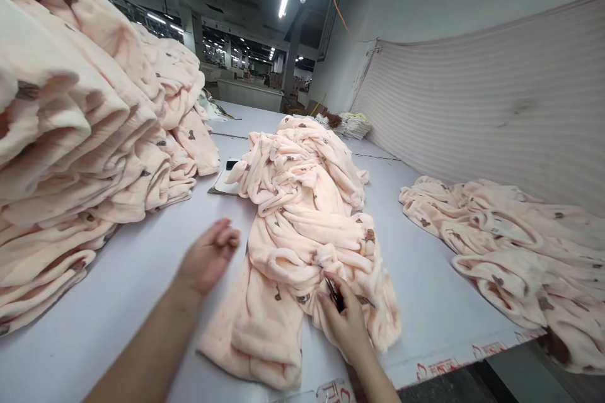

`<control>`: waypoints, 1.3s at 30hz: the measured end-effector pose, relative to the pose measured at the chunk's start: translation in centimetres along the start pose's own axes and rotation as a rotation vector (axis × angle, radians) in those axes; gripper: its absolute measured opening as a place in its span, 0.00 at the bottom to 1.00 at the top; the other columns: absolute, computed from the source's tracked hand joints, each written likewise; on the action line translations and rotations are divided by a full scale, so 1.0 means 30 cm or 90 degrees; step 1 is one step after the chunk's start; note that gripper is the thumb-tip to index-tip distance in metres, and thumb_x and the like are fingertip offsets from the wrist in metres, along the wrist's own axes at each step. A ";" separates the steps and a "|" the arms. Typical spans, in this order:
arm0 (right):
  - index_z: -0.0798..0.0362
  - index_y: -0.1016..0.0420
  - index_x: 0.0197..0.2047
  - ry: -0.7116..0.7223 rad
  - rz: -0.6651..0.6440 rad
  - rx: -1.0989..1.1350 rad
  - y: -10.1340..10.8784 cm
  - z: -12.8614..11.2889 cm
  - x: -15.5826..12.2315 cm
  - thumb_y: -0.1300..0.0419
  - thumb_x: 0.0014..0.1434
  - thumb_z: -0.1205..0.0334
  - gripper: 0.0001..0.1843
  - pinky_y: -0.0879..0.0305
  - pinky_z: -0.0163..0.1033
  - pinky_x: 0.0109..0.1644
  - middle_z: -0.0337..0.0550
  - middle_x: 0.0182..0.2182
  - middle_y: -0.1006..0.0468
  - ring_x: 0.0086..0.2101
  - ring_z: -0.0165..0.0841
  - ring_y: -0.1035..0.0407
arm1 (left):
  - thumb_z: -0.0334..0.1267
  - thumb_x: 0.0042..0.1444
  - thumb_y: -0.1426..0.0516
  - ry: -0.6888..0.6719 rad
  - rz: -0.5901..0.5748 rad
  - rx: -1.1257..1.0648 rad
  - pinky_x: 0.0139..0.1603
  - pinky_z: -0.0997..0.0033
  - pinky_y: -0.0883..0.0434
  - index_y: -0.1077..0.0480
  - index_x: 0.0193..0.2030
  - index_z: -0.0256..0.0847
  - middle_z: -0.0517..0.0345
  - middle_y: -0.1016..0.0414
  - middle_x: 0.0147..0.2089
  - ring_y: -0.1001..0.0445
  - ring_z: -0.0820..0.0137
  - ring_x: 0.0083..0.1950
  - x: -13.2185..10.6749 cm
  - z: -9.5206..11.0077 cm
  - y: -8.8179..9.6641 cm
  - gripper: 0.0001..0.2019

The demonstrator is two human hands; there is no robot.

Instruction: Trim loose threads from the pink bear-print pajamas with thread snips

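A crumpled heap of pale pink fleece garments (302,201) with small brown prints lies along the middle of the white table (142,264). My left hand (210,255) hovers over the table just left of the heap, its fingers loosely curled with nothing in them. My right hand (343,321) rests against the near end of the heap and grips a small dark tool (334,295), which looks like thread snips, between thumb and fingers. The tool's tip touches the fleece.
A tall stack of folded pink fleece (80,132) fills the left side. Another loose pile (520,252) lies at the right, by a striped cloth wall (496,94). A dark small object on a paper sheet (227,179) sits behind the heap. The table edge (449,365) runs near right.
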State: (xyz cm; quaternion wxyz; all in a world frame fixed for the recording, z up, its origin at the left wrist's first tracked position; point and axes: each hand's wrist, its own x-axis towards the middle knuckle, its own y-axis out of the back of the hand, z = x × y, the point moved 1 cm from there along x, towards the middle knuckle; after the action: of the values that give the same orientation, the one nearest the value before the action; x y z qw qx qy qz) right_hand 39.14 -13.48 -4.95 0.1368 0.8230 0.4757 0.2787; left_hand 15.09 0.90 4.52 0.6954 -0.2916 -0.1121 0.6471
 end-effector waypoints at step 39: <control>0.50 0.28 0.40 0.155 -0.133 -0.359 -0.013 -0.104 0.015 0.49 0.51 0.71 0.15 0.33 0.40 0.32 0.47 0.43 0.28 0.34 0.39 0.29 | 0.29 0.55 0.53 -0.339 -0.063 0.570 0.48 0.64 0.35 0.42 0.48 0.45 0.55 0.32 0.43 0.30 0.63 0.45 -0.253 -0.377 0.083 0.14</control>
State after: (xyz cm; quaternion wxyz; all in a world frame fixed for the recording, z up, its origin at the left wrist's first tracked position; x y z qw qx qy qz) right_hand 37.19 -13.02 -2.49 0.3292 0.6602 0.4743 0.4804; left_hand 18.00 -9.39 -4.27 0.7291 0.2149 -0.0110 0.6498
